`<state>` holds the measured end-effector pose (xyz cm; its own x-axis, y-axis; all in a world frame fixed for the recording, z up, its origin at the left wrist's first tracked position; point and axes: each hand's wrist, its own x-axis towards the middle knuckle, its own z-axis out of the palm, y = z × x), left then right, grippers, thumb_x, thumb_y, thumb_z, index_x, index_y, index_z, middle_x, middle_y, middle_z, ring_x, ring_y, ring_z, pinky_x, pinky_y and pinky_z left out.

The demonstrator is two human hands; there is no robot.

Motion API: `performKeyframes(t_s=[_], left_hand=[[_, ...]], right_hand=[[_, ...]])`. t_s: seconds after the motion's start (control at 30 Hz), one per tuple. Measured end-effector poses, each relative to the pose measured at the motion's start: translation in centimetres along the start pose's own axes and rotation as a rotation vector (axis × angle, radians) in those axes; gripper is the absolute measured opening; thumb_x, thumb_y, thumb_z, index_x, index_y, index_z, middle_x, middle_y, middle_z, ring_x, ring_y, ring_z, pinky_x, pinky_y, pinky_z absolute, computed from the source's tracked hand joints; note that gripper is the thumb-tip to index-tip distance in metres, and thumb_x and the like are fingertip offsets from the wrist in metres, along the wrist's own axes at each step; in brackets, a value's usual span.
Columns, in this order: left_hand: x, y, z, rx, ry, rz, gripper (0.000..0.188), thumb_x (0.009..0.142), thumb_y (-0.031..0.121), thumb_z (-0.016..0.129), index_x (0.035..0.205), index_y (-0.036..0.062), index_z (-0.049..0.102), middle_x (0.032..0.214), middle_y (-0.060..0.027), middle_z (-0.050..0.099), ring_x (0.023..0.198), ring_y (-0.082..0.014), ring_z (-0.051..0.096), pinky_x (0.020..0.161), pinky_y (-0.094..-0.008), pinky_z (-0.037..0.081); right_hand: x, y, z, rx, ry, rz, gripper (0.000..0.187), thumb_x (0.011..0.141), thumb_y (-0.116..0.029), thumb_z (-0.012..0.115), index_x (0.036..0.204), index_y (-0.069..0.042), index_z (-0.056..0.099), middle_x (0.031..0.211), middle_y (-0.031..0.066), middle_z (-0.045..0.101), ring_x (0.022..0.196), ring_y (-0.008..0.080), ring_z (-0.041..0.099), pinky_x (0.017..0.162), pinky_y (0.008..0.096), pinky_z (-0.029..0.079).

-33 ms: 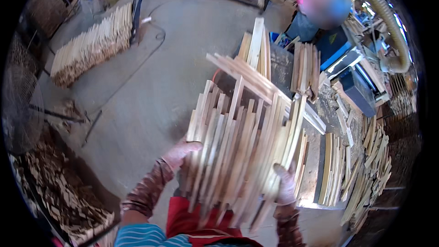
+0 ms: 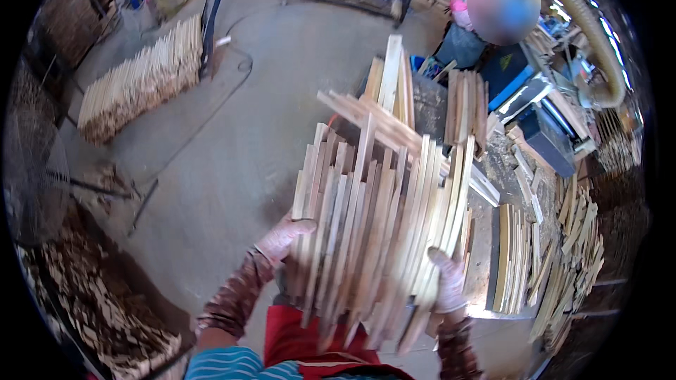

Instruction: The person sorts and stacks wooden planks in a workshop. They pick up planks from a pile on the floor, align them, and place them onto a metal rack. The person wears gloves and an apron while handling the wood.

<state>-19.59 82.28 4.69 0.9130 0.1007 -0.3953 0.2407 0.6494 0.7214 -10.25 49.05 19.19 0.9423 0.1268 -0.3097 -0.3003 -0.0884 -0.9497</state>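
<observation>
Head view: both hands clasp wooden strips between them, one at each side.

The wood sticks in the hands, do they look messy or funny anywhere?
A bit: the sticks between the left hand and right hand have uneven ends, and one pokes up past its neighbours. Just beyond, some boards lie slantwise.

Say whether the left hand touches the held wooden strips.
Touching: in the head view, the left hand has its thumb over the wooden strips on their left.
</observation>
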Motion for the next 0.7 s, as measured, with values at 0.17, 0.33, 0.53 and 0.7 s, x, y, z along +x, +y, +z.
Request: performKeyframes(t_s=[0.17,0.33,0.53,0.7], left_hand=[[1.4,5.0,-3.2,-0.168,-0.105,0.180,0.044,0.086,0.021,0.073,0.123,0.0008,0.061,0.116,-0.0087,0.066,0.106,-0.0206,0.064,0.091,-0.0371,0.055],[2.4,9.5,-3.1,-0.408,-0.039,0.642,0.046,0.103,0.027,0.047,0.138,-0.0018,0.046,0.139,-0.0168,0.053,0.125,-0.0294,0.055,0.105,-0.0451,0.051],[-0.1,10.8,-8.2,0.121,0.227,1.174,0.053,0.101,0.026,0.057,0.144,-0.0007,0.040,0.138,-0.0183,0.052,0.122,-0.0285,0.055,0.104,-0.0428,0.049],[0.5,4.5,-14.3,0.088,0.365,1.191,0.058,0.104,0.032,0.048,0.152,0.0066,0.029,0.150,-0.0153,0.043,0.133,-0.0284,0.047,0.109,-0.0460,0.046]], right_hand=[[-2.6,-15.8,6.3,-0.291,-0.200,-0.381,0.077,0.080,-0.038,0.081,0.135,0.003,0.046,0.115,0.0185,0.059,0.105,0.0235,0.061,0.085,0.0314,0.055],[-7.3,-26.9,14.7,-0.743,-0.096,-0.671,0.072,0.074,-0.041,0.081,0.126,-0.001,0.050,0.108,0.0169,0.062,0.095,0.0279,0.065,0.082,0.0374,0.056],[-10.2,-27.8,26.3,-1.058,-0.255,-0.792,0.065,0.075,-0.042,0.074,0.120,-0.002,0.050,0.116,0.0215,0.062,0.111,0.0353,0.064,0.093,0.0408,0.052],[-9.2,-23.3,32.4,-1.149,-0.367,-0.777,0.050,0.078,-0.032,0.067,0.115,-0.004,0.049,0.114,0.0178,0.061,0.109,0.0334,0.064,0.090,0.0435,0.052]])
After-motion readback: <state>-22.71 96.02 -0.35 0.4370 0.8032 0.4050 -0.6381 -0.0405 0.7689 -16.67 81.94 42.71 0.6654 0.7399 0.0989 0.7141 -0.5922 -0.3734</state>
